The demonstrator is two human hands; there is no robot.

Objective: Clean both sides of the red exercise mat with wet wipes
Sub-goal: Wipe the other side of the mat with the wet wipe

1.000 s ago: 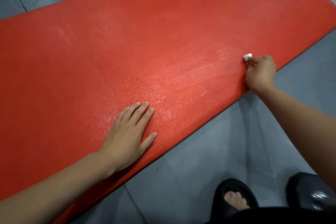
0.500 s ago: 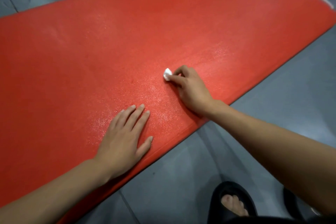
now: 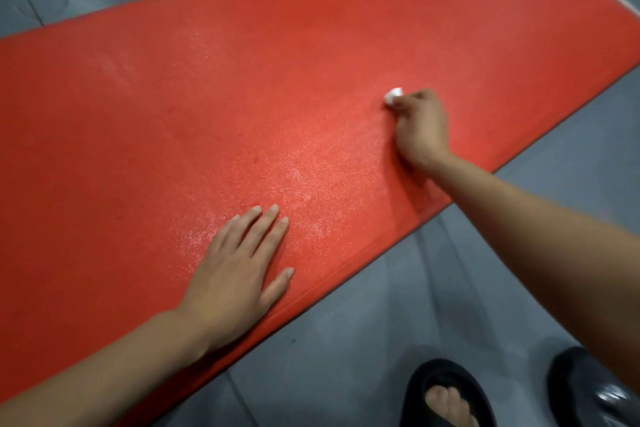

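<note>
Wipe [image 3: 394,94] protrudes from right hand [image 3: 420,128] grip, pressed on mat [image 3: 242,87].

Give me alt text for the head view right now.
A right hand pinches a small white wet wipe against a red exercise mat on a grey floor. The left hand rests flat on the mat near its front edge.

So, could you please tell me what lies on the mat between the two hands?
In the head view, only bare red mat, glistening with damp, lies between the flat left hand and the right hand pinching the wipe.
</note>
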